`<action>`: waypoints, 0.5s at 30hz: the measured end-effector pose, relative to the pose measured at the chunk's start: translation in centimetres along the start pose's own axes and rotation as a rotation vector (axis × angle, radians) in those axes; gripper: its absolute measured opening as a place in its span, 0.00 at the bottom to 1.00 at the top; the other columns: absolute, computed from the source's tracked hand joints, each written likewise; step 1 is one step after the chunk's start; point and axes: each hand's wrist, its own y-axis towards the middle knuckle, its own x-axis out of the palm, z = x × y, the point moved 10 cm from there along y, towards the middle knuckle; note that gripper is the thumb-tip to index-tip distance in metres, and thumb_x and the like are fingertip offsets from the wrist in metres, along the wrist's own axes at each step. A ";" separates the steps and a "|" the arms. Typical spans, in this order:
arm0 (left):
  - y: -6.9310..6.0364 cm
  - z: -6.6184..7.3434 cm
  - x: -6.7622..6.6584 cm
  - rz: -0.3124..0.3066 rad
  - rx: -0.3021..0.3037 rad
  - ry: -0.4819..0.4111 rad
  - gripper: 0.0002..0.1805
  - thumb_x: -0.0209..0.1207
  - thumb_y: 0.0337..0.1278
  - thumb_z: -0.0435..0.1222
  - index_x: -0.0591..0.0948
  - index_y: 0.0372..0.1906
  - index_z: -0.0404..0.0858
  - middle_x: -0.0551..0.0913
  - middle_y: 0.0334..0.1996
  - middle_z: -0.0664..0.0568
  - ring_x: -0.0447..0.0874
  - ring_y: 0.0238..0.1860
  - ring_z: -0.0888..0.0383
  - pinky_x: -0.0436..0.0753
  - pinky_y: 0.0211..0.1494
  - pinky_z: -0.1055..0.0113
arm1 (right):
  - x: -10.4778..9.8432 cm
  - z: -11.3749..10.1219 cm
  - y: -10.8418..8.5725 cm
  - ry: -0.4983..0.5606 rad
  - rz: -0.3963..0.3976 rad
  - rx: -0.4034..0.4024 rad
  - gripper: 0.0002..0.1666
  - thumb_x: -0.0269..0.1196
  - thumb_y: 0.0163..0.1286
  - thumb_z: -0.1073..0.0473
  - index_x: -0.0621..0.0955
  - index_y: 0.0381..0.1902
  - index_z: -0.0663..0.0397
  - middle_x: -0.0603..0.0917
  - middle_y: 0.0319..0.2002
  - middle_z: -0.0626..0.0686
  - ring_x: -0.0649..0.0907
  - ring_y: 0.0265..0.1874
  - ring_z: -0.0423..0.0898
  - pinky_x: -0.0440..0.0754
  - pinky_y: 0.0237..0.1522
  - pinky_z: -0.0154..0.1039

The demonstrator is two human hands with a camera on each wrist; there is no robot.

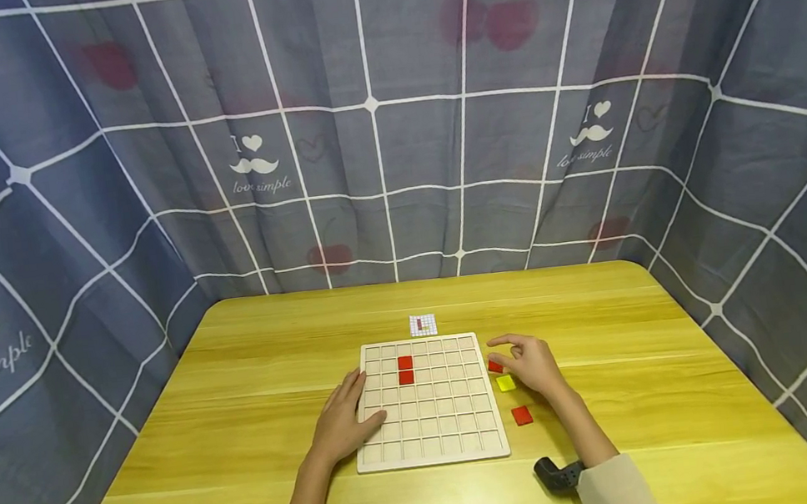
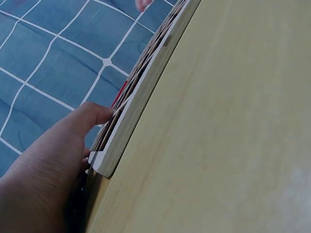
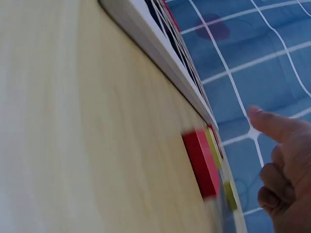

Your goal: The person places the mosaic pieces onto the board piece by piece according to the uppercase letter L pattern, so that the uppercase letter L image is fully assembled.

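Note:
A pale wooden grid board point(image 1: 444, 459) lies on the table, with two red tiles point(image 1: 406, 370) in neighbouring cells, one above the other. My left hand point(image 1: 345, 423) rests along the board's left edge, its thumb over the top face. In the left wrist view the thumb point(image 2: 99, 114) touches the board's rim point(image 2: 141, 92). My right hand point(image 1: 534, 364) hovers right of the board, index finger and thumb apart, above a partly covered red tile point(image 1: 495, 367). A yellow tile point(image 1: 506, 384) and another red tile point(image 1: 522, 416) lie nearby; the right wrist view shows a red tile point(image 3: 201, 165) close up.
Behind the board lies a small white card point(image 1: 423, 325) printed with a grid and coloured marks. A grey checked curtain point(image 1: 375, 146) surrounds the far side and both flanks of the wooden table point(image 1: 240, 398). Black devices point(image 1: 558, 474) sit at both wrists.

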 end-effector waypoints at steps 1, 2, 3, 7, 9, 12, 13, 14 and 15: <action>0.0 0.0 0.0 0.002 0.001 0.000 0.43 0.59 0.50 0.52 0.61 0.69 0.35 0.57 0.69 0.42 0.53 0.68 0.42 0.57 0.64 0.44 | -0.2 0.5 -0.1 -0.015 -0.008 0.012 0.14 0.69 0.56 0.54 0.85 0.40 0.51 0.57 0.07 0.43 0.53 0.07 0.36 0.51 0.10 0.29; 0.0 -0.1 0.0 0.002 -0.002 -0.001 0.43 0.59 0.50 0.52 0.61 0.69 0.36 0.57 0.69 0.43 0.53 0.68 0.43 0.57 0.65 0.45 | -0.2 0.9 -0.2 -0.034 -0.021 0.021 0.14 0.69 0.55 0.53 0.86 0.40 0.50 0.58 0.07 0.44 0.54 0.08 0.37 0.51 0.11 0.30; 0.0 0.0 0.0 0.006 0.000 -0.001 0.43 0.59 0.50 0.52 0.61 0.69 0.35 0.57 0.69 0.43 0.53 0.68 0.43 0.57 0.64 0.45 | -0.3 1.3 -0.3 -0.051 -0.033 0.030 0.14 0.69 0.55 0.52 0.86 0.40 0.49 0.58 0.08 0.44 0.54 0.08 0.37 0.51 0.11 0.30; 0.0 0.0 -0.1 0.018 0.006 -0.001 0.43 0.59 0.50 0.52 0.62 0.68 0.35 0.58 0.68 0.43 0.54 0.67 0.42 0.58 0.64 0.44 | 0.0 2.4 -0.4 -0.100 -0.083 0.060 0.14 0.70 0.53 0.49 0.86 0.38 0.46 0.60 0.09 0.44 0.56 0.10 0.38 0.53 0.13 0.31; -0.1 0.0 -0.1 0.016 0.006 0.001 0.43 0.59 0.50 0.52 0.61 0.68 0.35 0.58 0.68 0.43 0.54 0.68 0.42 0.58 0.64 0.44 | 0.2 2.6 -0.4 -0.121 -0.102 0.066 0.14 0.70 0.53 0.49 0.86 0.37 0.45 0.61 0.09 0.45 0.57 0.11 0.39 0.53 0.14 0.32; 0.0 -0.1 0.0 0.011 0.003 0.004 0.43 0.59 0.50 0.53 0.61 0.68 0.35 0.57 0.69 0.43 0.53 0.68 0.43 0.58 0.64 0.44 | 0.3 2.7 -0.4 -0.161 -0.117 0.062 0.14 0.70 0.53 0.49 0.86 0.38 0.46 0.63 0.09 0.45 0.58 0.11 0.39 0.54 0.15 0.32; 0.0 -0.2 0.0 0.009 0.003 0.006 0.43 0.59 0.51 0.53 0.61 0.69 0.35 0.57 0.69 0.43 0.53 0.68 0.43 0.57 0.64 0.45 | 0.3 2.8 -0.4 -0.174 -0.114 0.060 0.15 0.70 0.53 0.49 0.86 0.38 0.47 0.63 0.10 0.45 0.58 0.11 0.39 0.54 0.15 0.33; 0.0 -0.2 0.1 0.008 0.003 0.007 0.43 0.59 0.51 0.53 0.61 0.69 0.35 0.57 0.69 0.43 0.53 0.68 0.43 0.57 0.64 0.45 | 0.2 2.8 -0.4 -0.187 -0.111 0.057 0.15 0.70 0.53 0.49 0.86 0.39 0.47 0.63 0.10 0.45 0.58 0.12 0.39 0.54 0.16 0.33; 0.0 -0.2 0.1 0.008 0.004 0.008 0.43 0.58 0.51 0.53 0.61 0.69 0.35 0.57 0.69 0.43 0.53 0.68 0.43 0.57 0.65 0.45 | 0.2 2.8 -0.4 -0.200 -0.109 0.055 0.16 0.70 0.53 0.49 0.86 0.39 0.47 0.63 0.10 0.45 0.58 0.12 0.39 0.54 0.16 0.33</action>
